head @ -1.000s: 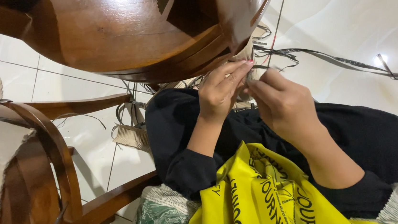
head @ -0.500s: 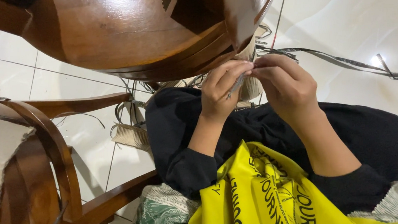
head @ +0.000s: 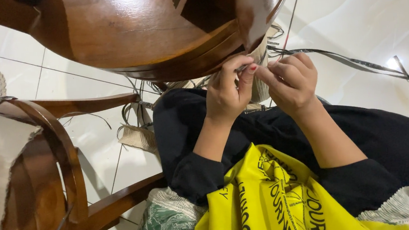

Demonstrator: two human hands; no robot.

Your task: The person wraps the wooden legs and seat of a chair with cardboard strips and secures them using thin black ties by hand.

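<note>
Brown glossy wooden chair frame (head: 123, 33) filled the top, curved rail running roughly 9 to 3 o'clock. Right under its edge, around 1 o'clock from centre, the left hand (head: 227, 93) and right hand (head: 290, 83) were pinched together on a thin grey weaving strip (head: 244, 68). The strip's too small to tell which way it pointed. Black sleeves (head: 181, 127) and a yellow printed cloth (head: 271, 203) sat at 6 o'clock.

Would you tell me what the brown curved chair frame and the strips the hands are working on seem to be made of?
The brown curved chair frame looks like varnished wood: grain and glossy highlights. The flat pale strips between the left hand and right hand look like woven rattan or cane, perhaps synthetic.
</note>
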